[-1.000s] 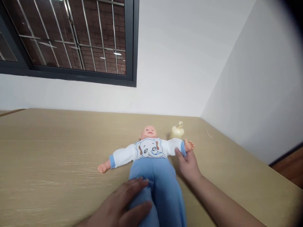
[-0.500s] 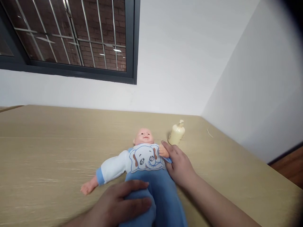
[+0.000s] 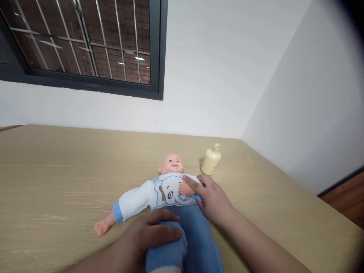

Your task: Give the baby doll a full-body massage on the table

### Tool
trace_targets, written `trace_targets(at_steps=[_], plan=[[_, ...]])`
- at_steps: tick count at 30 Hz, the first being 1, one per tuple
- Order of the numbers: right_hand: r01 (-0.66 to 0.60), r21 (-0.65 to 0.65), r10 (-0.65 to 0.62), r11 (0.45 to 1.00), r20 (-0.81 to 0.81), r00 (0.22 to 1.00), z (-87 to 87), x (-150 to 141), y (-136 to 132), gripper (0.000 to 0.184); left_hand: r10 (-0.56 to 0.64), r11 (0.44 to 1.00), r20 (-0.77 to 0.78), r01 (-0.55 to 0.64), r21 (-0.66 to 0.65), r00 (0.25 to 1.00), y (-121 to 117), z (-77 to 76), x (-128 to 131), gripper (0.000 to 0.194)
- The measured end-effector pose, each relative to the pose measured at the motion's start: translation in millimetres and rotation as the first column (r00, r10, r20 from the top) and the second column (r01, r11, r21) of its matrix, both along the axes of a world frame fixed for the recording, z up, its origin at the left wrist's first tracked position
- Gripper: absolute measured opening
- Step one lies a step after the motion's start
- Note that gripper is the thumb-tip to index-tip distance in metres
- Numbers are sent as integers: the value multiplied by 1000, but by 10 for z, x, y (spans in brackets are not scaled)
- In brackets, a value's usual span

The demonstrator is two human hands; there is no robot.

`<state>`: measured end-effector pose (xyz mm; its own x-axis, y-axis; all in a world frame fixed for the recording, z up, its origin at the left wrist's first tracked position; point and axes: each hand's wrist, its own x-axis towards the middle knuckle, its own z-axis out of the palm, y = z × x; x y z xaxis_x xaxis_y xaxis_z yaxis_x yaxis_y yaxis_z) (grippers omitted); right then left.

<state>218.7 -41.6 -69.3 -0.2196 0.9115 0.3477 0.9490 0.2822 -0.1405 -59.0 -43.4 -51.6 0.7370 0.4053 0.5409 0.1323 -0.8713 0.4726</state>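
A baby doll [image 3: 139, 199] lies on its back on the wooden table, head away from me. It wears a white top with an elephant face and blue trousers. My left hand [image 3: 155, 233] is wrapped round the doll's bent leg, whose trouser cuff faces me. With my right hand [image 3: 212, 197] I grip the doll's arm near the blue cuff, its small hand [image 3: 186, 188] lying over the elephant print. The doll's other arm stretches out flat to the left. Just beyond my right hand stands a cream pump bottle [image 3: 211, 161], apart from the fingers.
The wooden table [image 3: 57, 182] reaches back to a white wall [image 3: 199, 76]. A thin pale strand [image 3: 250, 159] lies on it at the right. At the upper left is a dark-framed window [image 3: 157, 49] with metal bars behind the glass.
My right hand has brought the doll's arm leftward across its chest, over part of the elephant print. The leg in my left hand is raised more, with its cuff now showing.
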Motion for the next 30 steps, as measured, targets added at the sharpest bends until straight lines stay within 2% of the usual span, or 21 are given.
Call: trace_targets(at_steps=[3, 5, 7, 9, 12, 13, 15, 18, 22, 26, 30], plan=[[5, 43, 6, 999, -252, 968, -110, 85, 50, 68, -46, 996, 88, 53, -75, 995, -53, -107, 3, 30], [15, 76, 22, 997, -471, 882, -205, 185, 111, 56, -25, 995, 85, 33, -94, 996, -120, -135, -31, 34], [91, 77, -10, 993, -706, 708, -297, 298, 181, 53, -44, 996, 68, 49, -78, 997, -184, -77, -102, 37], [100, 0, -47, 995, -881, 470, -359, 400, 244, 52, -77, 997, -2, 77, -11, 997, -225, 47, -180, 41], [-44, -106, -102, 993, -991, 82, -365, 503, 295, 49, -120, 978, -134, 141, 156, 984, -246, 204, -238, 39], [-110, -125, -127, 986, -992, -15, -348, 528, 300, 48, -115, 966, -145, 144, 215, 983, -250, 222, -237, 35], [-226, -152, -184, 962, -975, -123, -308, 573, 299, 47, -106, 937, -153, 150, 316, 983, -260, 205, -214, 30], [-323, -231, -288, 918, -947, -141, -273, 646, 292, 49, -118, 894, -197, 190, 406, 973, -291, 138, -166, 29], [-333, -319, -372, 887, -922, -107, -283, 715, 294, 48, -102, 857, -300, 237, 457, 948, -360, 95, -115, 29], [-345, -323, -385, 881, -914, -127, -283, 720, 291, 49, -91, 860, -255, 205, 468, 963, -435, 44, -73, 28], [-316, -335, -388, 888, -914, -121, -278, 706, 273, 46, -69, 888, -197, 150, 434, 978, -432, 28, -69, 24]])
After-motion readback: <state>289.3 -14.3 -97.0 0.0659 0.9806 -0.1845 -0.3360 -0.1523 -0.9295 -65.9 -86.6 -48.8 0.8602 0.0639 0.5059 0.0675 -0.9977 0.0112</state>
